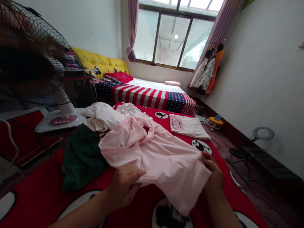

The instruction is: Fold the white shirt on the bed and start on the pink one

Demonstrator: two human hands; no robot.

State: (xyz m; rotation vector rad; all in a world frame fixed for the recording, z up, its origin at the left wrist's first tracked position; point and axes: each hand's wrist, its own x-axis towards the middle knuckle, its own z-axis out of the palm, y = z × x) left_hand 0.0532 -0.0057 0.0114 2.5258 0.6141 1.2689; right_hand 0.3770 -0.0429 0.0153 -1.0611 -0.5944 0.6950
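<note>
A light pink garment (156, 152), perhaps a shirt, stretches across a red bed cover (133, 209) printed with cartoon figures in white ovals. My left hand (125, 183) is closed on its near edge, left of the middle. At the right, my right hand (212, 174) pinches another edge of the same cloth. Between both hands the fabric is lifted a little and hangs in loose folds, while its far part lies crumpled on the bed. Beside it on the left is a dark green garment (82, 158). White clothes (104, 114) are heaped just behind the pink cloth.
A folded white T-shirt (188, 126) lies flat at the right. A standing fan (64, 118) is close on the left. Farther back is a second bed with a flag-patterned cover (140, 96). A dark stool or rack (256, 161) stands on the floor at the right.
</note>
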